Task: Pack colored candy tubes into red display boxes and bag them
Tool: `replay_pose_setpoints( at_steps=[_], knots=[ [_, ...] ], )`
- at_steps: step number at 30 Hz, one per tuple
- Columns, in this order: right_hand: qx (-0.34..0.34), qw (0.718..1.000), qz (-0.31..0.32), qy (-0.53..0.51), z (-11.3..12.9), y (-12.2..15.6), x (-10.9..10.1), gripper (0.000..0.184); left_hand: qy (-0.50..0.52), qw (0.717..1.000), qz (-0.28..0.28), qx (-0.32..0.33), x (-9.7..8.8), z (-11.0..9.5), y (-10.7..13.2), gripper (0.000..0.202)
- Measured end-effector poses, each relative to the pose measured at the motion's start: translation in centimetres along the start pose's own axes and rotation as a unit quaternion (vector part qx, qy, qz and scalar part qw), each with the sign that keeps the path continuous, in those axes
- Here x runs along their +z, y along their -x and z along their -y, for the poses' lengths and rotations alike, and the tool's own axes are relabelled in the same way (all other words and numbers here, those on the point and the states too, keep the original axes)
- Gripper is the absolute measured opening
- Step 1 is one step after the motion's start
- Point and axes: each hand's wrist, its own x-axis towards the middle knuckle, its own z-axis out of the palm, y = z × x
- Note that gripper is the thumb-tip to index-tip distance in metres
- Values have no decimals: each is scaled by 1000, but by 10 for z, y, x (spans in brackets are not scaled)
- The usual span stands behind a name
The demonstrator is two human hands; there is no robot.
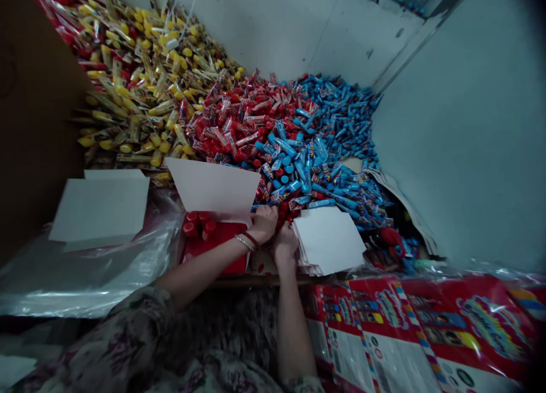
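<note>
A huge heap of small wrapped tubes lies against the wall: yellow ones at the left, red ones in the middle, blue ones at the right. My left hand is closed at the near edge of the red tubes, beside an open red box with a raised white flap and several red-capped tubes inside. My right hand sits just next to it, fingers curled downward, against a stack of white flat cards. What either hand holds is hidden.
A white flat carton lies on clear plastic sheeting at the left. Printed red cartons wrapped in plastic lie at the lower right. A brown board stands at the left; grey walls close the back and right.
</note>
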Motion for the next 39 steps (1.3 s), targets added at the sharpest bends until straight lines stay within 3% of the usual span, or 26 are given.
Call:
replay_pose_setpoints(
  at_steps=[6, 10, 12, 14, 18, 20, 23, 25, 27, 29, 32, 35, 39],
  knots=[
    [-32, 998, -27, -38, -19, 41, -19, 34, 17, 998, 47, -41, 3, 13, -5, 29],
    [-46, 991, -47, -114, -43, 62, -28, 43, 104, 993, 46, -16, -13, 29, 19, 55],
    [-61, 981, -64, -174, -54, 70, -31, 49, 236, 971, 37, 29, -26, 37, 43, 68],
    [-80, 966, -61, -237, -61, 76, -36, 52, 375, 924, 40, 53, -37, 44, 72, 71],
    [-138, 932, 34, -332, -63, 87, -45, 46, 503, 862, 55, -20, -47, 60, 133, 65],
    [-182, 912, 111, -351, -56, 90, -47, 42, 523, 847, 23, -90, -47, 75, 161, 61],
    [-239, 890, 202, -331, -33, 92, -42, 36, 519, 824, -97, -205, -47, 108, 192, 59],
    [-265, 896, 211, -288, -10, 94, -34, 33, 496, 807, -194, -254, -48, 132, 203, 61],
    [-284, 914, 188, -222, 15, 94, -26, 31, 465, 801, -271, -264, -48, 151, 206, 60],
    [-299, 930, 158, -142, 39, 92, -21, 30, 441, 812, -290, -249, -45, 160, 203, 53],
    [-319, 937, 137, -29, 67, 88, -17, 30, 379, 867, -238, -219, -37, 164, 197, 38],
    [-365, 918, 146, 52, 84, 85, -18, 31, 255, 925, -225, -167, -26, 168, 197, 27],
    [-428, 885, 147, 112, 100, 80, -25, 29, 154, 955, -239, -88, -16, 179, 205, 21]
  ],
)
